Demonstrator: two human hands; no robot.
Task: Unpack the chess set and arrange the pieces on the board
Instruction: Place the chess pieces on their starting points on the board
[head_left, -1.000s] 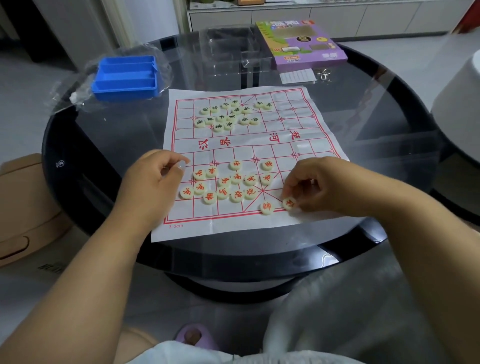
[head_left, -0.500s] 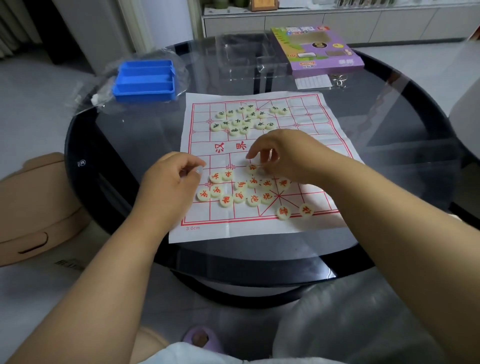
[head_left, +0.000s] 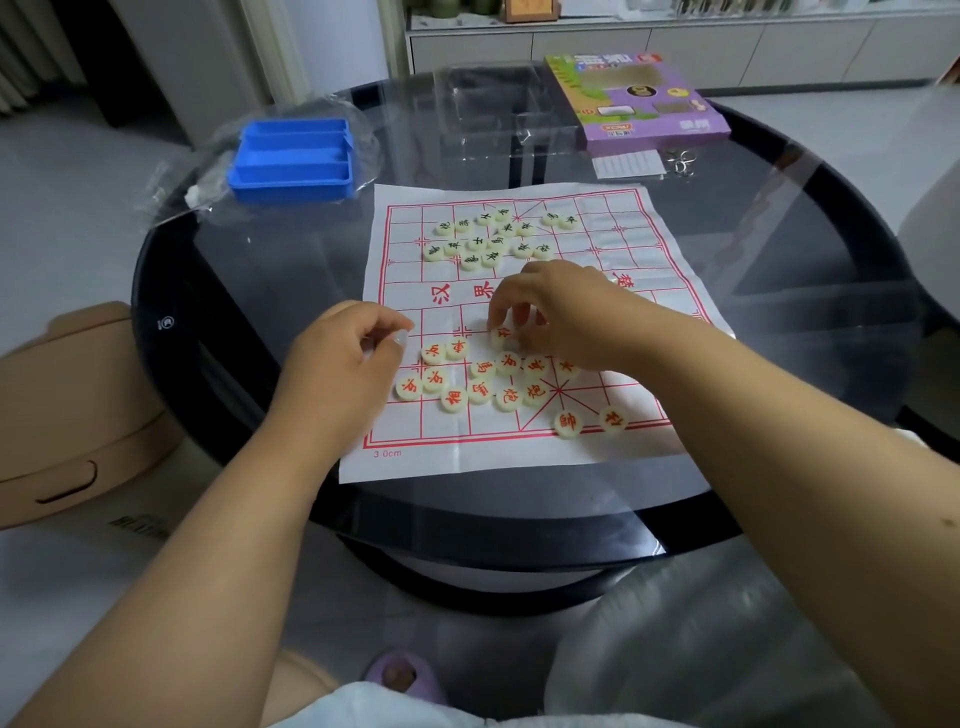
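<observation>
— Hands?
— Right hand (head_left: 558, 312) pinches a cream disc piece w/ red character (head_left: 502, 335) mid white paper board (head_left: 519, 457); left hand (head_left: 340, 364) curled at board's left edge (holding anything? can't tell).
— Rest?
— Green-marked pieces (head_left: 493, 236) clustered toward far edge.

My arms are bare from the elbows down, with no sleeves, watch or rings on my left hand (head_left: 337, 358) or right hand (head_left: 566, 312). My fingernails are short and unpainted. A pale, whitish cloth (head_left: 395, 709) covers my lap, and I wear a lilac slipper (head_left: 402, 673).
</observation>
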